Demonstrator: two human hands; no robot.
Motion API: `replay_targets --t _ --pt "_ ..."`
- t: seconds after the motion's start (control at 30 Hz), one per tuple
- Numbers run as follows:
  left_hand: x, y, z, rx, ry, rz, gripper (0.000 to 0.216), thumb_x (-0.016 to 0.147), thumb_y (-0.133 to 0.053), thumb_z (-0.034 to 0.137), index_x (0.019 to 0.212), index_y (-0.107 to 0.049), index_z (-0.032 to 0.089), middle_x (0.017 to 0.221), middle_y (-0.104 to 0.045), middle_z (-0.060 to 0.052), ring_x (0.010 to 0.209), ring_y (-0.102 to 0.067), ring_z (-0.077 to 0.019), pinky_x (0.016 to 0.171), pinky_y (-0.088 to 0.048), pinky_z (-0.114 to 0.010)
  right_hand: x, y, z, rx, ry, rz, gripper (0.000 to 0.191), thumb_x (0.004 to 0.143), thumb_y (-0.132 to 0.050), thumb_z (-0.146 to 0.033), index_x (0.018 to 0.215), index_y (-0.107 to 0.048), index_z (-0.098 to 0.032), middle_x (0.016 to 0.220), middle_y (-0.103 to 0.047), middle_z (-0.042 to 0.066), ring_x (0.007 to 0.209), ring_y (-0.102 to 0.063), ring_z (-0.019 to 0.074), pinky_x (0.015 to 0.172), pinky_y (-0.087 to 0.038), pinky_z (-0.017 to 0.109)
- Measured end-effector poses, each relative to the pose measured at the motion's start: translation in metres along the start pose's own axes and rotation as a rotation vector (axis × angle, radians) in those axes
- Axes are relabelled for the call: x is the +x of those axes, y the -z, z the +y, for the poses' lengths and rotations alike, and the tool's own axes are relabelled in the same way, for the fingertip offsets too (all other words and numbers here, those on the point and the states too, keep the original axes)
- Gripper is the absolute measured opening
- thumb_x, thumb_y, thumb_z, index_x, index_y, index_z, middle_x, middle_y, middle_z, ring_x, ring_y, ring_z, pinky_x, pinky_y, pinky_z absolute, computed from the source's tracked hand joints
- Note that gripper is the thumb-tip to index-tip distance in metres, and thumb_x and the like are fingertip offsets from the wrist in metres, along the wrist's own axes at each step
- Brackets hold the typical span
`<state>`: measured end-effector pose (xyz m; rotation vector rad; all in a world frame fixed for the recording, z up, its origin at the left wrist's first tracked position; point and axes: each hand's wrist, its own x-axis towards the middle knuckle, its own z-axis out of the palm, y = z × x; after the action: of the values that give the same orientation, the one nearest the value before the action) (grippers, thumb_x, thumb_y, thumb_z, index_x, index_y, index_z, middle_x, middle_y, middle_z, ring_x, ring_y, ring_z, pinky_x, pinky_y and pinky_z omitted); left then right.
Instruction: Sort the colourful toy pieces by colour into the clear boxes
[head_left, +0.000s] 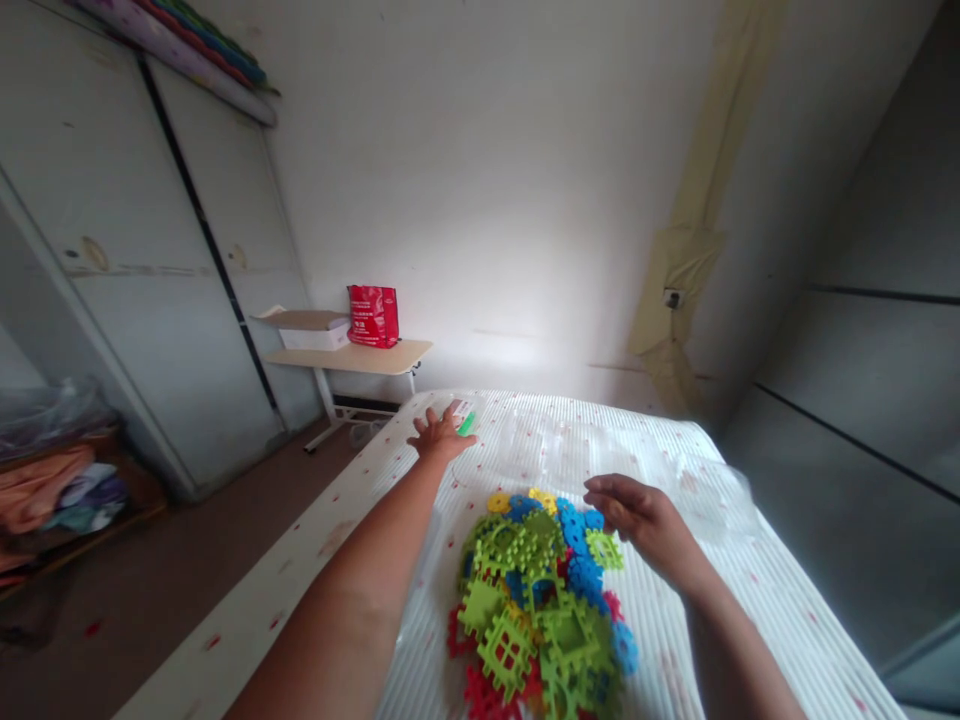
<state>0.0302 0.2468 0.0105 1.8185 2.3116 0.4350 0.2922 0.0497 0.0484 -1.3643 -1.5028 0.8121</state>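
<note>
My left hand [441, 437] reaches to the far left part of the bed with its fingers spread. Beside its fingertips lies a small green piece [466, 424] with a pale, printed piece next to it; the hand partly hides both. My right hand [637, 515] hovers right of the pile, fingers bent and pressed together; whether anything is between them is hidden. Between my arms is a heap of plastic building pieces: green square frames [508, 652], blue gear-shaped pieces [585, 577], yellow gear-shaped pieces [499, 502] and red pieces [484, 692].
Clear plastic [712, 495] lies crumpled along the bed's far right side. The bed [360, 560] has a white ribbed cover with red specks. Beyond its left side stands a small table [382, 358] with a red bag [373, 316] and a white box [313, 335]. Cabinets flank both sides.
</note>
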Motion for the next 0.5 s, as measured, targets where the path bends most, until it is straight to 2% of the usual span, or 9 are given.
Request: replay_targets --t 0.1,0.23,0.37,0.5 --pt "0.008 -0.013 0.000 -0.028 -0.004 0.012 0.094 0.055 -0.065 0.061 0.136 -0.023 0.041 0.147 -0.019 -0.010 0.131 -0.019 -0.0431 0.092 -0.033 -0.061 0.000 0.005 0.000 -0.001 0.017 0.030 0.047 0.067 -0.057 -0.059 0.086 -0.065 -0.016 0.065 -0.064 0.004 0.051 -0.054 0.0133 0.045 -0.044 0.026" --pt "0.009 -0.018 -0.007 -0.121 -0.042 0.069 0.077 0.063 -0.064 0.047 0.132 -0.035 0.033 0.143 -0.029 -0.013 0.125 -0.029 -0.0424 0.089 -0.037 -0.053 0.001 0.006 0.001 -0.018 0.017 0.043 0.046 0.069 -0.056 -0.058 0.086 -0.065 -0.017 0.060 -0.061 0.002 0.049 -0.052 0.0126 0.043 -0.043 0.025" --pt "0.003 -0.010 -0.015 -0.191 -0.131 0.082 0.055 0.071 -0.059 0.038 0.123 -0.048 0.026 0.130 -0.047 -0.011 0.123 -0.035 -0.0361 0.095 -0.033 -0.049 0.002 0.002 0.003 -0.029 0.022 0.027 0.046 0.069 -0.055 -0.059 0.086 -0.065 -0.017 0.063 -0.063 0.003 0.050 -0.053 0.0126 0.044 -0.043 0.025" --pt "-0.006 0.013 -0.027 -0.289 -0.186 0.076 0.039 0.067 -0.061 0.031 0.105 -0.064 0.021 0.114 -0.061 -0.012 0.121 -0.042 -0.0327 0.103 -0.025 -0.047 0.002 0.001 0.004 -0.038 0.008 0.005 0.046 0.069 -0.055 -0.059 0.086 -0.065 -0.017 0.065 -0.063 0.004 0.052 -0.054 0.0134 0.046 -0.044 0.026"
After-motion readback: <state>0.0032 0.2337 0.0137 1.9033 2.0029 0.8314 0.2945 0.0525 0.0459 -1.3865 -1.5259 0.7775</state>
